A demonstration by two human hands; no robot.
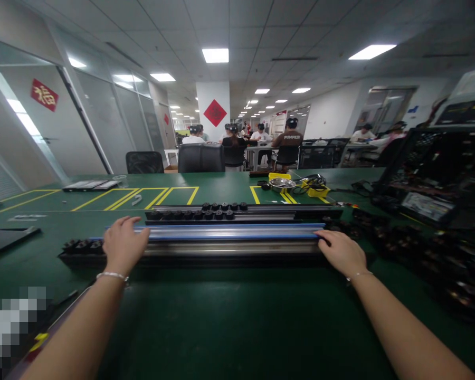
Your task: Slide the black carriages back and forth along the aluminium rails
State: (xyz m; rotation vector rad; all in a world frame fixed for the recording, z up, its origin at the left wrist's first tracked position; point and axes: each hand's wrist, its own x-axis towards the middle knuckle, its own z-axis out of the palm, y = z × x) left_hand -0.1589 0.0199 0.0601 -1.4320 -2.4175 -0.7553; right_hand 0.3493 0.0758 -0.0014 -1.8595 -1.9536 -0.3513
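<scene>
A long silvery rail with blue edges (229, 231) lies crosswise in front of me. My left hand (123, 245) is over its left part, fingers curved across the far edge and thumb toward the near side. At the right end, the fingertips of my right hand (342, 252) grip the rail. Just on the near side is a long black holder (221, 259) with a metallic strip along it. Several black knob-like parts (83, 246) sit at the holder's left end, partly behind my left hand. The undersides of my fingers are hidden.
Behind the rail lie long black strips (269, 215) with several round black parts (198, 215). A metal bowl (282, 184) and yellow holders (315, 186) stand farther back. Dark parts (411, 243) crowd the right, beside an open-framed machine (439, 174). People sit in the background.
</scene>
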